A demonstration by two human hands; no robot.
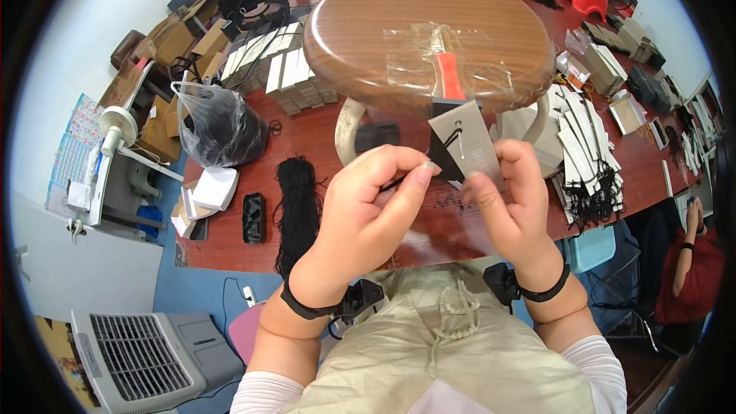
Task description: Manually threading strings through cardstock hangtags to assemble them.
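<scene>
Head view: grey card slants up-left

Right hand clamps the card's lower right end; it lies between both hands, its upper end toward the red handle. Left hand, just beside, has fingertips together, apparently pinching black cord.

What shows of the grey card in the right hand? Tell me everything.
The grey card is a flat, rectangular tag, stiff and paperboard-like, with pale print near its lower end. A black cord loops over its upper part. It is held tilted, top leaning left, near the front edge of the round brown stool. The right hand pinches its lower right.
</scene>
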